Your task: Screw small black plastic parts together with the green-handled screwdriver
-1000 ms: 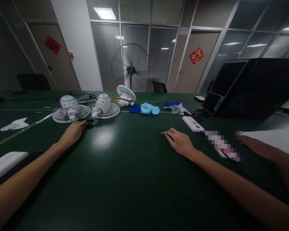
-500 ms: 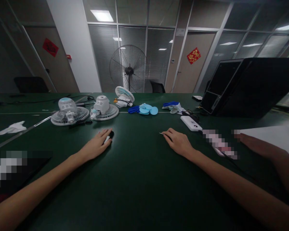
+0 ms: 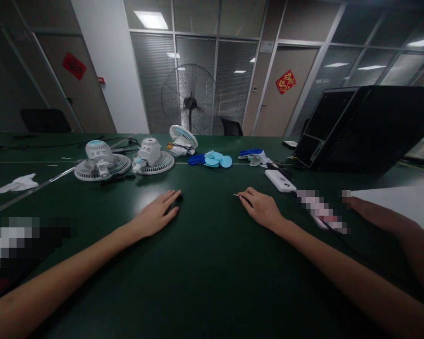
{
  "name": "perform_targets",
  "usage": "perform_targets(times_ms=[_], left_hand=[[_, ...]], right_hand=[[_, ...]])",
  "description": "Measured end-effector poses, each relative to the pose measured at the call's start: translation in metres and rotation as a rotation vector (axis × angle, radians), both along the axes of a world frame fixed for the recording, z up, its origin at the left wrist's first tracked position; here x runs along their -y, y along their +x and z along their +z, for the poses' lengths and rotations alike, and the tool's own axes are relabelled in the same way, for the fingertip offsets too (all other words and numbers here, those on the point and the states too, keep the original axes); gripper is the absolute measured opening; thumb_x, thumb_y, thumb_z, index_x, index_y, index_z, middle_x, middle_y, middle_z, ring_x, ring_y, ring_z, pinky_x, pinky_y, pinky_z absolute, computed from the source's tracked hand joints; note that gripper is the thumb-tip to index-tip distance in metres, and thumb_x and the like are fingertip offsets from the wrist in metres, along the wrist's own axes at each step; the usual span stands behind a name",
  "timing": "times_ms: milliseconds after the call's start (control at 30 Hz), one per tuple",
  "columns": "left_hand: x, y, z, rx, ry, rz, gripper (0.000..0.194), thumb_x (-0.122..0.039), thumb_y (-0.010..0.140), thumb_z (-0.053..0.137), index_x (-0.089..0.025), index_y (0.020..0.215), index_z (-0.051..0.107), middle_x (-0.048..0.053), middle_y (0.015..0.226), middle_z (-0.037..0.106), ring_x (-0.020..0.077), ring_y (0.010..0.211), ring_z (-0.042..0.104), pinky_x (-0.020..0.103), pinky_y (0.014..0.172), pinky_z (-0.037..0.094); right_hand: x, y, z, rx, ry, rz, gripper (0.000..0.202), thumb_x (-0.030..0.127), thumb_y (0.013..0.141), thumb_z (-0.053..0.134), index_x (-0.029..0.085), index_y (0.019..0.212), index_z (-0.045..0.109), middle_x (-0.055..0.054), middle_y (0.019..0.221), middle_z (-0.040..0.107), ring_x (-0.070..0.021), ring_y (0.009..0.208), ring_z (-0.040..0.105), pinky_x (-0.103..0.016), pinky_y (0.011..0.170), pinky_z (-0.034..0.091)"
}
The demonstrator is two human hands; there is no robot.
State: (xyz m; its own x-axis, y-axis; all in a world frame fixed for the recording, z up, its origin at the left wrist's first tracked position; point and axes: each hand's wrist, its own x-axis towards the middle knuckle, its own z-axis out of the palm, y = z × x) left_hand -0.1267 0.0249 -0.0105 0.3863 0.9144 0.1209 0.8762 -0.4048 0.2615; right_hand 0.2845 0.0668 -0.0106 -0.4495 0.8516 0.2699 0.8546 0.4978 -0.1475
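My left hand (image 3: 160,214) lies low over the green table (image 3: 205,278), palm down. Its fingers reach forward and the thumb stands apart from them. A small dark patch shows by the fingertips; whether it is a thing or a shadow I cannot tell. Farther right, my right hand (image 3: 263,207) is closed in a pinch on a thin metal-looking rod (image 3: 236,195). Only a short tip of it sticks out to the left, and the rest is hidden in the hand. Beyond the hands lie light blue fan blades (image 3: 217,159) beside a blue glove (image 3: 196,159).
Partly disassembled white fans (image 3: 102,167) stand at the back left. A white power bank (image 3: 281,181) and another glove (image 3: 256,157) lie beyond my right hand. A black computer case (image 3: 367,127) stands at right, near another person's hand (image 3: 381,212) on white paper (image 3: 410,202).
My left hand has slid right across the table, toward my right hand. The right hand keeps its place and its pinch. The view has shifted slightly.
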Motion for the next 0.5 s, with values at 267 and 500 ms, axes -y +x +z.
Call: perform_targets(times_ms=[267,500], left_hand=[[-0.056,-0.117,-0.002,-0.078,0.037,0.416,0.069,-0.024,0.097,0.038,-0.014,0.165,0.037,0.018,0.153,0.058,0.0374,0.136,0.059,0.048,0.111,0.048],[-0.056,-0.138,-0.001,-0.137,0.168,0.449,0.061,-0.037,0.1,0.036,-0.004,0.146,0.058,0.026,0.139,0.061,0.0396,0.12,0.063,0.048,0.101,0.051]], right_hand=[[-0.001,0.001,0.0,-0.005,-0.002,0.002,0.042,0.044,0.112,0.037,0.024,0.138,0.063,-0.01,0.121,0.065,-0.0221,0.09,0.068,-0.034,0.07,0.058],[-0.002,0.002,-0.001,0.007,-0.003,-0.001,0.039,0.041,0.112,0.039,0.025,0.138,0.063,-0.009,0.123,0.065,-0.0217,0.09,0.068,-0.032,0.069,0.056]])
